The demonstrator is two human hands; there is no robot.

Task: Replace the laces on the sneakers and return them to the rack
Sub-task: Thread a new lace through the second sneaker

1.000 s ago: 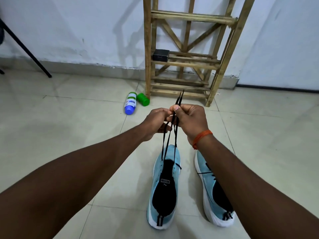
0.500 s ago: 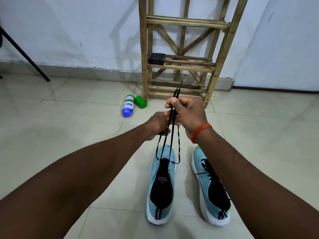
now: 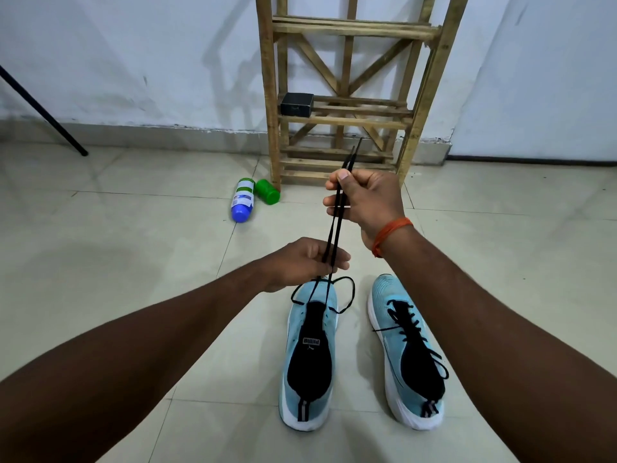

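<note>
The limp, light lace, pinched by the right hand near its stiff tips and by the left hand lower down, probably handles best held taut.

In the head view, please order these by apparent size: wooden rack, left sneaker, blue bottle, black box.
1. wooden rack
2. left sneaker (nearer the camera)
3. blue bottle and black box look alike; the box stands farther away, so I do not rank them.
</note>
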